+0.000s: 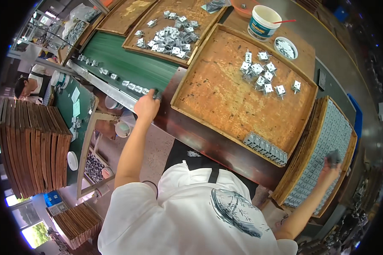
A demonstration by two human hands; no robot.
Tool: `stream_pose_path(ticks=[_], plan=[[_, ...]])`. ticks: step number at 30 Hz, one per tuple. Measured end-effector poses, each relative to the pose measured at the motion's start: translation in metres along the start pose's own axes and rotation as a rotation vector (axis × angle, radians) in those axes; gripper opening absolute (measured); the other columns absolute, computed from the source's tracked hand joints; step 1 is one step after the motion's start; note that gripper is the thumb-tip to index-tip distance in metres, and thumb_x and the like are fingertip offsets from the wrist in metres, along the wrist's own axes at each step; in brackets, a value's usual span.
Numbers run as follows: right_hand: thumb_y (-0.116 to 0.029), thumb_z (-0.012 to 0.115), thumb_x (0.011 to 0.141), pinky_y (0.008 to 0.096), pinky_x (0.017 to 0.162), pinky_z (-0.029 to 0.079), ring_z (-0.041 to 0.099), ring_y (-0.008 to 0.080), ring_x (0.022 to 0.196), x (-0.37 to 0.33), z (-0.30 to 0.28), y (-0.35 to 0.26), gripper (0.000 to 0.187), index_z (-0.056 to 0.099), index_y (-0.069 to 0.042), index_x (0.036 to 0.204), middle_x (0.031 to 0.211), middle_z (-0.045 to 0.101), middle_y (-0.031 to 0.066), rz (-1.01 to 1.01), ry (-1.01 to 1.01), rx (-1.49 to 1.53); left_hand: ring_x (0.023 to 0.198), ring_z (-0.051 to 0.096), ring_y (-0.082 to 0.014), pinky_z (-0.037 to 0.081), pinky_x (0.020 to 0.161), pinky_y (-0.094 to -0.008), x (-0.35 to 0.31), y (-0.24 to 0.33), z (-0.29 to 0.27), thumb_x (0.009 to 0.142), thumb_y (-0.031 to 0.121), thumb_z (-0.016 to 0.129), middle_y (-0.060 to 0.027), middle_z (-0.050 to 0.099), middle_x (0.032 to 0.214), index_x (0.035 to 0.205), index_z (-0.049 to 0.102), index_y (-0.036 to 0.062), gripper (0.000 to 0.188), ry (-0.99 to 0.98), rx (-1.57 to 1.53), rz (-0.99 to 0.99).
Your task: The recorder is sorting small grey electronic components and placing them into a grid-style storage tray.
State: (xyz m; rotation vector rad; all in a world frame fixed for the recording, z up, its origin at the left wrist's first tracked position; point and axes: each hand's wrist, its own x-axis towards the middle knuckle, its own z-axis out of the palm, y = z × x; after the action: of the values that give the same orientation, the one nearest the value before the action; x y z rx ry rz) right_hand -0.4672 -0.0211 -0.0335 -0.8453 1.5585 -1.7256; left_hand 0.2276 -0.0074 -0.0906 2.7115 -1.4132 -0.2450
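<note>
Wooden tray holds metal brackets (scattered).

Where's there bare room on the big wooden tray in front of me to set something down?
The big wooden tray is bare across its left and middle, between the loose metal parts near its far right corner and the packed row along its near right edge. The left hand rests just off its left corner. The right tray under the right hand is fully packed.
</note>
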Motion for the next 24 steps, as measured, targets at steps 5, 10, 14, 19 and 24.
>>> stream_pose_path(ticks=[5,10,14,19,24], plan=[[-0.006,0.066,0.089,0.0259,0.067,0.055,0.065,0.0156,0.084,-0.08,0.087,0.003,0.031,0.062,-0.002,0.119,0.102,0.066,0.0078,0.103,-0.169,0.035,0.094,0.067,-0.0302,0.052,0.079,-0.0411,-0.008,-0.003,0.002,0.078,0.009,0.058,-0.0185,0.069,0.096,0.128,0.056,0.0114,0.049,0.033,-0.499,0.044],[-0.004,0.065,0.089,0.0302,0.076,0.056,0.064,0.0158,0.094,-0.143,0.185,-0.005,0.037,0.057,-0.003,0.124,0.108,0.064,0.0075,0.112,-0.426,0.039,0.098,0.063,-0.0144,0.05,0.087,-0.027,-0.068,0.062,-0.033,0.083,0.001,0.069,-0.0074,0.065,0.115,0.121,0.059,0.0001,0.039,-0.533,-1.799,0.062],[-0.007,0.07,0.086,0.0295,0.068,0.054,0.065,0.0176,0.078,-0.202,0.227,-0.049,0.03,0.06,-0.002,0.113,0.097,0.067,0.0075,0.33,-0.817,-0.1,0.106,0.059,-0.0139,0.047,0.093,-0.0274,-0.114,0.111,-0.047,0.082,0.0,0.072,-0.0034,0.064,0.113,0.121,0.061,0.0009,0.04,-0.648,-1.734,0.3],[-0.01,0.073,0.082,0.033,0.067,0.053,0.067,0.0268,0.079,-0.205,0.225,-0.055,0.027,0.061,0.001,0.104,0.091,0.065,0.0151,-0.43,-0.84,-0.623,0.106,0.058,-0.0132,0.047,0.093,-0.0275,-0.139,0.138,-0.057,0.085,-0.005,0.067,-0.0023,0.058,0.114,0.12,0.061,-0.0009,0.036,-0.831,-1.667,0.563],[-0.004,0.073,0.071,0.037,0.066,0.051,0.063,0.0336,0.08,-0.209,0.208,-0.059,0.027,0.061,0.001,0.095,0.087,0.059,0.0144,-0.497,-0.831,-0.695,0.104,0.058,-0.0134,0.048,0.088,-0.0265,-0.157,0.153,-0.059,0.085,-0.008,0.063,-0.003,0.057,0.113,0.121,0.06,-0.0011,0.037,-0.893,-1.543,0.611]])
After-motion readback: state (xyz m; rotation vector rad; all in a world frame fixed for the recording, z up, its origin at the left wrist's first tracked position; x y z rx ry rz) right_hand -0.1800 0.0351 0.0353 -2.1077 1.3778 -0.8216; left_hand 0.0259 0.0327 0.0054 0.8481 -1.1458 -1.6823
